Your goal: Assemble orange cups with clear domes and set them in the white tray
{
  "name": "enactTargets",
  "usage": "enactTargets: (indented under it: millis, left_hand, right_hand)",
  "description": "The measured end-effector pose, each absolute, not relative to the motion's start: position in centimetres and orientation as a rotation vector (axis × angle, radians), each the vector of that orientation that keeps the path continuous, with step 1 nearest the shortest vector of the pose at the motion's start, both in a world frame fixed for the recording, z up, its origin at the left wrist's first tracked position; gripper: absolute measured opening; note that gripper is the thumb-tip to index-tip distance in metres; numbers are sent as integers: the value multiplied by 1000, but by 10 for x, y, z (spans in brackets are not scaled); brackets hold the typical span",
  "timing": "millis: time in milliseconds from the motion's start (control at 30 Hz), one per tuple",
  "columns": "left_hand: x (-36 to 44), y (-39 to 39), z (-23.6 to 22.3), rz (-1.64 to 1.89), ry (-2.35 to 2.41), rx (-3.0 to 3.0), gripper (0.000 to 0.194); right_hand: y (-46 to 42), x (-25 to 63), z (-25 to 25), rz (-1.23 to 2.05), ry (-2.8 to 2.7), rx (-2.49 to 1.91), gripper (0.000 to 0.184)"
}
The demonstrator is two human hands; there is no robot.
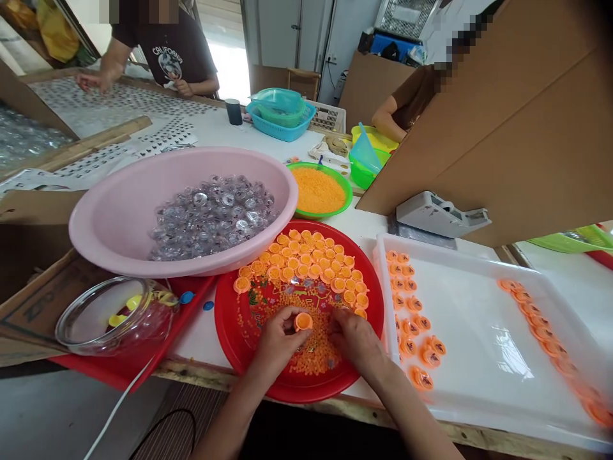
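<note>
My left hand (pixel 278 338) pinches a small orange plastic cup (pixel 303 321), its round opening facing up. Beside it my right hand (pixel 358 337) is closed, fingertips down among small orange beads (pixel 313 358); what they hold, if anything, is hidden. Both hands are over a round red tray (pixel 230 345). Many more orange cups (pixel 306 259) cover the tray's far half, with a few clear discs (pixel 306 282) near them. To the right, a white tray (pixel 479 399) has rows of orange pieces with dark prints (pixel 421 378) along its left and right sides.
A pink basin (pixel 115 198) of clear round pieces stands behind left, a green bowl (pixel 318 190) of orange beads behind. A glass bowl (pixel 96 329) is at left, a tape dispenser (pixel 438 214) behind the white tray. Cardboard (pixel 507 140) rises at right. Two people are across the table.
</note>
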State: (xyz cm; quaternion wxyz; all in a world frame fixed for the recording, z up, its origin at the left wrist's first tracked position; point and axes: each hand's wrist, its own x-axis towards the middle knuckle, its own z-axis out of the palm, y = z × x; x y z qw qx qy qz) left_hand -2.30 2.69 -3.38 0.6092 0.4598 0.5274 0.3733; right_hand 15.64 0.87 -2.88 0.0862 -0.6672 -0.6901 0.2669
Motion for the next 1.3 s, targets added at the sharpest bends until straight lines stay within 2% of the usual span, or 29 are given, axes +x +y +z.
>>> enactTargets:
  millis: [133,233,333,400,567,767,900,1033,1100,1300]
  left_hand:
    - [-26,24,-30,815,1139,983,26]
    - [-26,22,-32,806,1117,1007,31]
    - [-23,20,-38,863,1153,1160,32]
    - [-22,20,-42,886,1172,1241,30]
    - [-29,26,-49,880,1278,1482,26]
    - [-35,26,-57,880,1349,1777,39]
    - [-31,26,-63,844,1292,1790,40]
    - [-34,35,-63,840,1363,1531,33]
    - [-38,37,-57,809,1336,1291,32]
    - [-45,29,-37,698,1158,808,51]
  right_hand:
    - [5,163,-26,978,-1898,-1849,15]
    - [4,165,-23,1193,-1534,-1702,6]
    - [3,165,-21,1438,-1152,-1563,16]
    - [3,165,-22,1485,-1060,-1512,19]
    - [1,169,-23,1304,-1294,-1659,9]
    - [-1,175,-27,1135,-1530,-1791,2]
    - [-1,168,-27,825,-1826,-1883,20]
    - [-3,147,-25,417,-2143,-1981,24]
    - [-3,137,-29,411,-2281,-1866,31]
    - [6,136,-41,805,-2131,-1655,23]
